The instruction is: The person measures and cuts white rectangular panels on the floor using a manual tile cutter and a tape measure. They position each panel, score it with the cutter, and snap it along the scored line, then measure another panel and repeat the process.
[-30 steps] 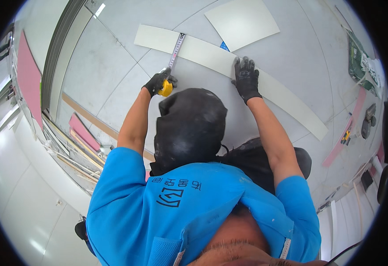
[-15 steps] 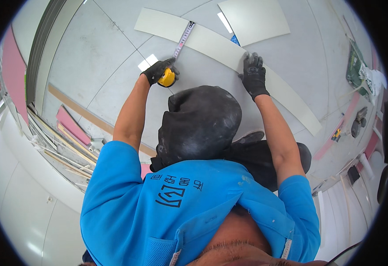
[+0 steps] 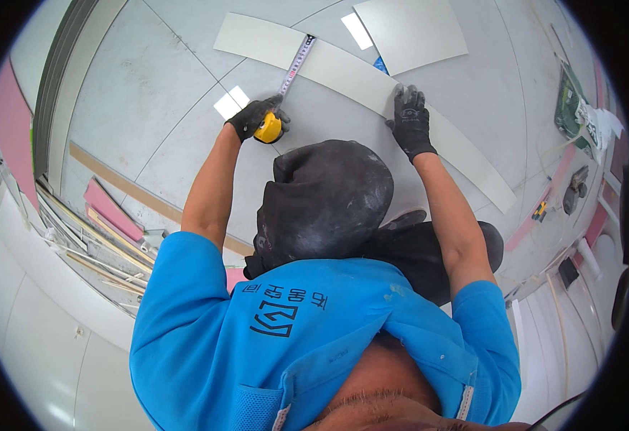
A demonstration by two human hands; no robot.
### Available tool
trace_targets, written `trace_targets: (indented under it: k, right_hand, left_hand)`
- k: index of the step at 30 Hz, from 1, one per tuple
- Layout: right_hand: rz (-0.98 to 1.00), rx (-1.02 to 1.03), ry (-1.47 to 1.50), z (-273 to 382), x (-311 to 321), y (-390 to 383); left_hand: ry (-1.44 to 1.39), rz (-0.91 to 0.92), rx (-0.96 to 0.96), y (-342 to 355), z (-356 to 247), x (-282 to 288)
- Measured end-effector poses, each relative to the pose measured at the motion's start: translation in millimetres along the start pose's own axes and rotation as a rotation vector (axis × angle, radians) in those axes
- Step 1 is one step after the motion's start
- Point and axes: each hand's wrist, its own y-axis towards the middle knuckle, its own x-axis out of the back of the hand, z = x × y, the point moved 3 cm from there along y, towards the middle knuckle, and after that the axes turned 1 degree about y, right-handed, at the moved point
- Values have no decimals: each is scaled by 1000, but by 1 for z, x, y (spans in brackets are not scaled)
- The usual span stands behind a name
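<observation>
My left hand, in a black work glove, is closed around a yellow tape measure. From it the pale tape blade runs up across a long off-white board strip, its end hook at the strip's far edge. My gloved right hand lies on the same strip with its fingers stretched out, fingertips near the far edge. The strip rests on the tiled floor and slants down to the right. Beyond it lies a wider off-white panel, with a small blue thing at its lower corner.
A brown strip, a pink board piece and several thin offcuts lie at the left. Right of me are dark gloves, a pink strip and a green bag. My bent knee stands close before the strip.
Both hands and the tape stay nearly as they were. The view has shifted slightly, so the surroundings sit a little differently.
</observation>
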Motion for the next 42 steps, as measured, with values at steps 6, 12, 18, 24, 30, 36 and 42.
trace_targets:
  k: [6, 12, 18, 24, 30, 36, 42]
  right_hand:
    - [-6, 4, 8, -3, -7, 3]
    - [-11, 3, 20, 0, -1, 2]
    - [0, -6, 33, 0, -1, 3]
    - [-8, -11, 46, -2, -5, 4]
    - [-35, 2, 49, -4, -4, 4]
    - [24, -4, 39, 0, 4, 5]
    - [-37, 36, 23, -3, -5, 9]
  left_hand:
    - [-20, 14, 7, 2, 2, 3]
    - [-17, -1, -4, 3, 2, 3]
    - [-17, 17, 2, 3, 1, 3]
    - [22, -2, -16, 3, 1, 3]
    - [-12, 13, -11, 5, 2, 3]
    - [-17, 19, -13, 5, 3, 2]
    - [-2, 2, 1, 1, 1, 4]
